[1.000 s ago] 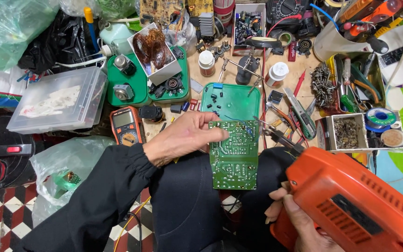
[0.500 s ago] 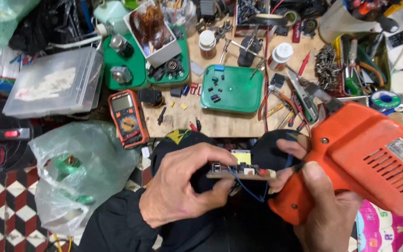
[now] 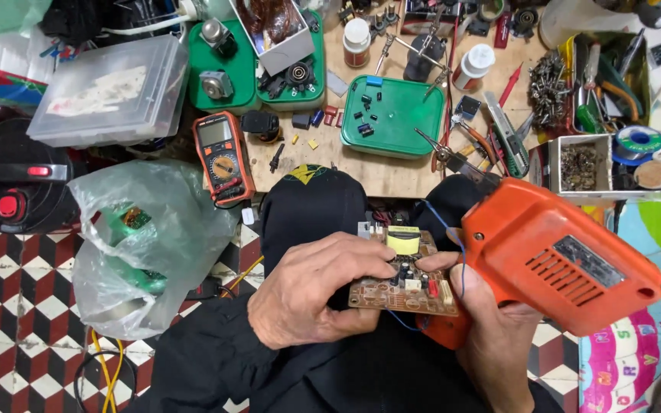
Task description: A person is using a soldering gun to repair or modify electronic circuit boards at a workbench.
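While the left hand (image 3: 315, 298) pinches a brown circuit board (image 3: 407, 271), the right hand (image 3: 491, 321) grips an orange tool (image 3: 560, 260) — both closed.

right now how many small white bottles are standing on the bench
2: one white bottle at the top, left of the helping-hands stand; another white bottle right of it, above the green tray. Clutter may hide more.
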